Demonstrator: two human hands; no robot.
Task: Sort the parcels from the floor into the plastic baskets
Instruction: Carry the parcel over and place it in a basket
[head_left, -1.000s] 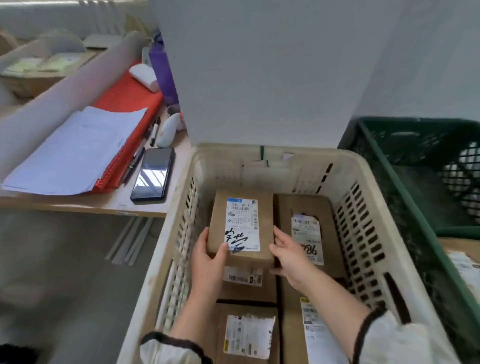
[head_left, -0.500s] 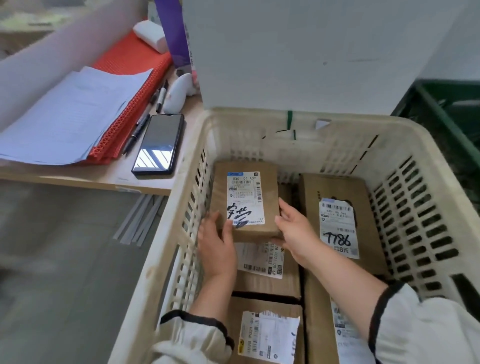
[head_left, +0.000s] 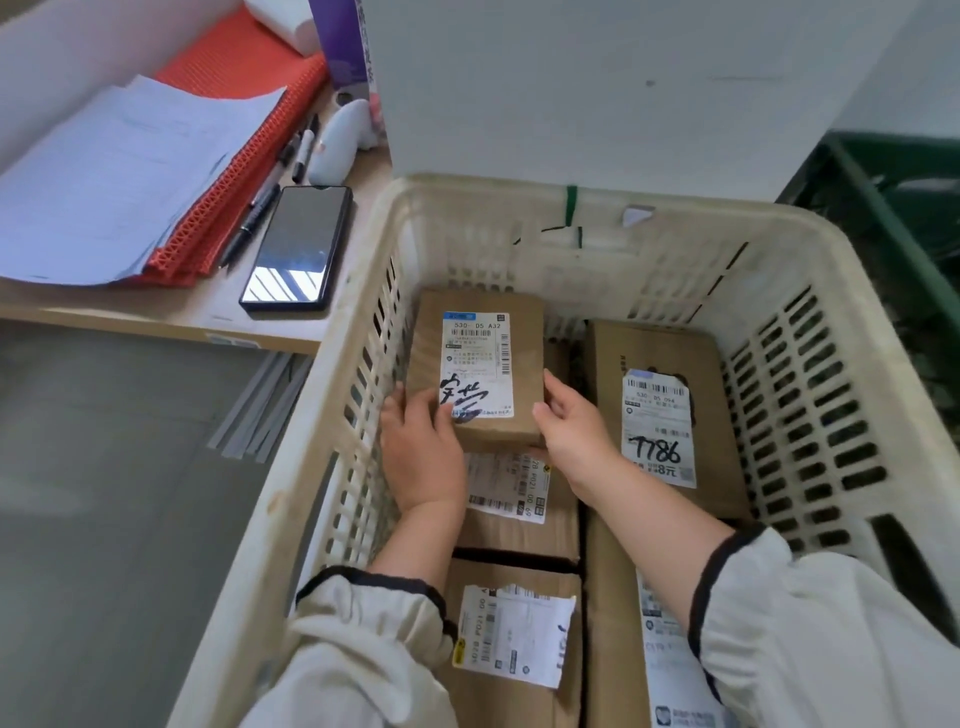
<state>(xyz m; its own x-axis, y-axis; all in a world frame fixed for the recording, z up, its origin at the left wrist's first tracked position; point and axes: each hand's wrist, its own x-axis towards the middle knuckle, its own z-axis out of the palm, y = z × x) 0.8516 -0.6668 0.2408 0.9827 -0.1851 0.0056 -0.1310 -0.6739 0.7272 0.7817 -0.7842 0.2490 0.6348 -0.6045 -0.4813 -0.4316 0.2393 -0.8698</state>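
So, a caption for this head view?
Left hand and right hand hold a labelled parcel atop other parcels in a cream basket.

One wide-angle camera, worn on the head, faces forward and steeply down into a cream basket (head_left: 467, 195), at close range. A parcel (head_left: 478, 364) sits near the centre of the frame. The left sleeve (head_left: 363, 649) and right sleeve (head_left: 831, 649) enter from the bottom edge. A desk (head_left: 218, 312) fills the upper left, and a green basket (head_left: 883, 218) is cut off by the right edge.
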